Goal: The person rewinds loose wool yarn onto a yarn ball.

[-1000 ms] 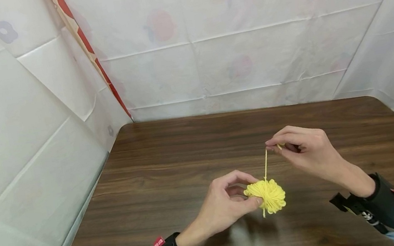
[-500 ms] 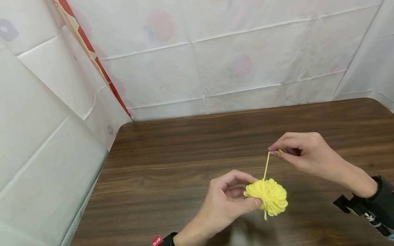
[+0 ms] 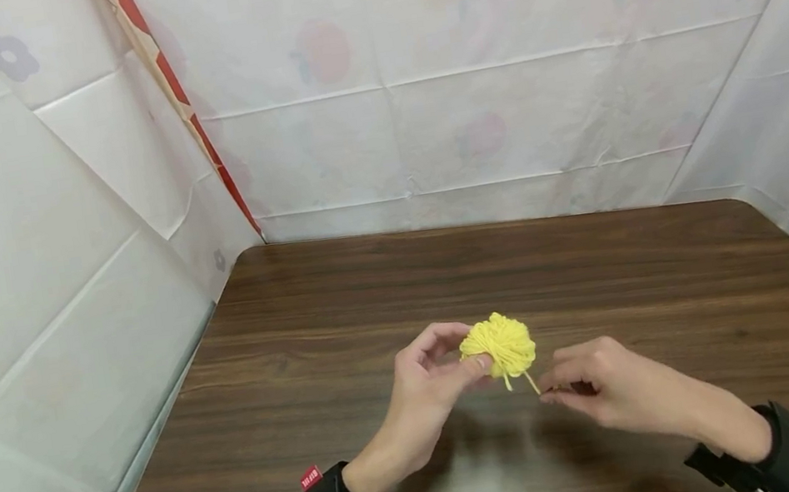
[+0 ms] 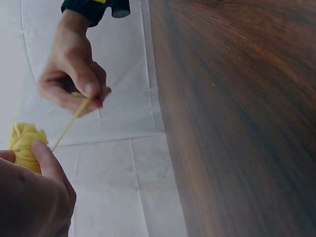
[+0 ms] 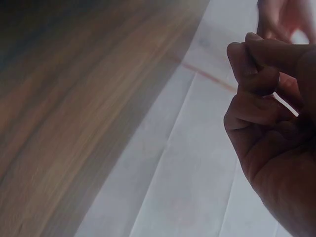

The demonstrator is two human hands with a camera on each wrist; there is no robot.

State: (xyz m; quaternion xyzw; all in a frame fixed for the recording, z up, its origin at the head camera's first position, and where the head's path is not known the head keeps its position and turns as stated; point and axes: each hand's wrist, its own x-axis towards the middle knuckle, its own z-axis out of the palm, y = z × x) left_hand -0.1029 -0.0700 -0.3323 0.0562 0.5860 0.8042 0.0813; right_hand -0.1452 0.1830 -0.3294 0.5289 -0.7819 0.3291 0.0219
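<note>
A small yellow yarn ball (image 3: 501,344) is held above the table by my left hand (image 3: 428,388), thumb on the near side and fingers behind. In the left wrist view the wound yarn (image 4: 27,143) shows between thumb and fingers. My right hand (image 3: 611,384) pinches the yarn strand (image 3: 531,382) to the lower right of the ball. The strand runs taut and short between ball and fingertips. A short tail of yarn hangs under the ball. In the right wrist view, the curled fingers of my right hand (image 5: 269,113) hide the strand.
The brown wood-grain table (image 3: 340,287) lies under both hands. White sheeting with faint prints (image 3: 462,77) stands behind the table and along its sides. A red and cream strip (image 3: 180,99) runs down the back left corner. Both wrists wear black camera bands.
My right hand has swung from above the ball down to its lower right, keeping the strand pinched. My left hand has raised the yarn ball and shifted it a little left.
</note>
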